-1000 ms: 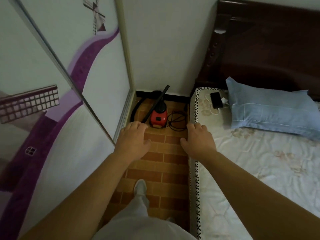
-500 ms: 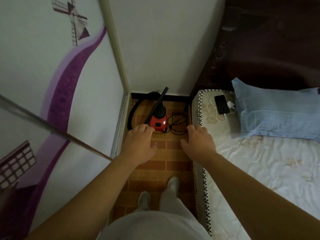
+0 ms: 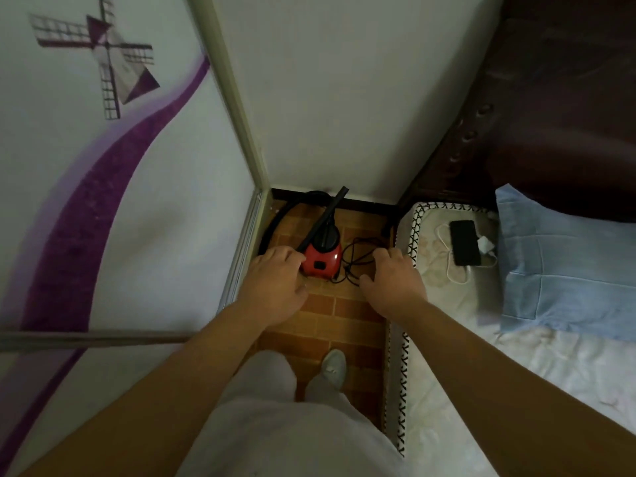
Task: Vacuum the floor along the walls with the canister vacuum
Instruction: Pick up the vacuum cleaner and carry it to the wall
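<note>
- Both forearms are uncovered along all that shows: the left forearm (image 3: pixel 192 359) and the right forearm (image 3: pixel 481 352).
- The left hand (image 3: pixel 275 284) and right hand (image 3: pixel 392 287) are bare, seen from the back, with knuckles and fingers showing.
- Loose trousers (image 3: pixel 275 428) in a pale grey-white cloth fill the lower middle of the view. The fabric looks soft and plain, with gentle folds.
- One shoe (image 3: pixel 333 368) shows below the right trouser leg: pale grey-white, with a smooth rounded toe.
- The other foot is hidden under the trouser leg.
</note>
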